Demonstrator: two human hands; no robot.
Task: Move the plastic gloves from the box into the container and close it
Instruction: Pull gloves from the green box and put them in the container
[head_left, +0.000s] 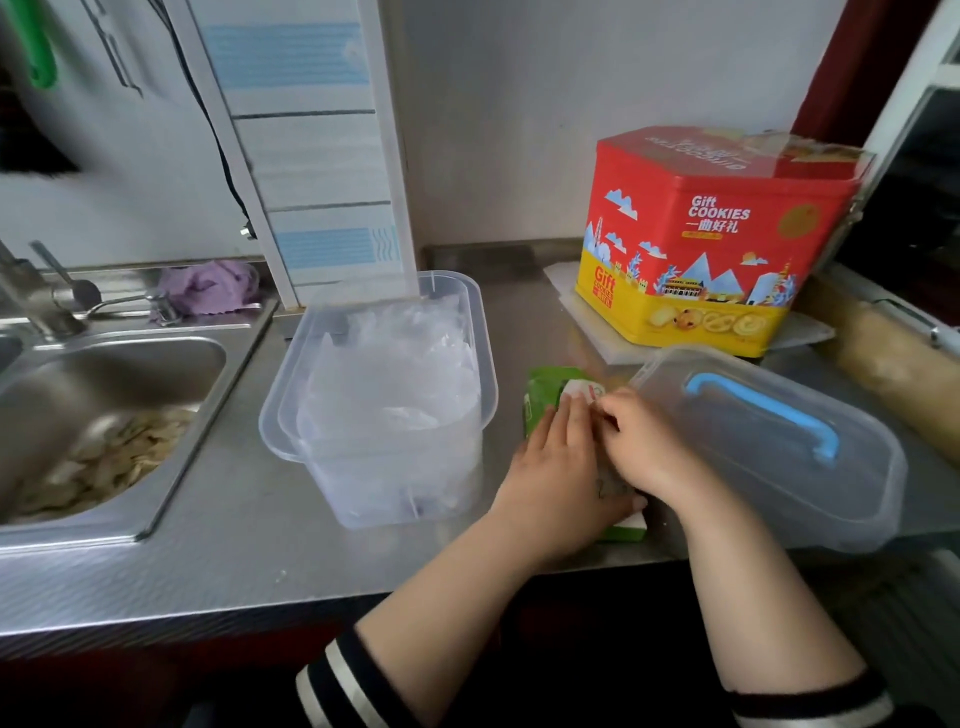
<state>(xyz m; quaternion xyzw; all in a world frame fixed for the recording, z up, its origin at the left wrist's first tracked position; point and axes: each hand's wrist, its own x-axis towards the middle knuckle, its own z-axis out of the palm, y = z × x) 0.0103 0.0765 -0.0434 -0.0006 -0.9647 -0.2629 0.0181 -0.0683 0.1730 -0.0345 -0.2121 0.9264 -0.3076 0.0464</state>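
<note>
While both hands cover the green box (545, 395), their grips stay unclear.

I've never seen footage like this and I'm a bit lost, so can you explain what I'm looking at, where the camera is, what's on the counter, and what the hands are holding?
There is no machine here. A person wears one wide-angle camera on the head, so you look down at their own two bare hands over a steel counter.

The left hand lies flat on a green and white box, steadying it. The right hand has its fingers curled at the top of the box, apparently pinching something thin; exactly what is hard to tell.

Left of the box stands an open clear container already stuffed with thin plastic gloves. Its lid, with a blue handle, lies on the right. Behind it sits a red and yellow cookie tin. A sink is at far left.
</note>
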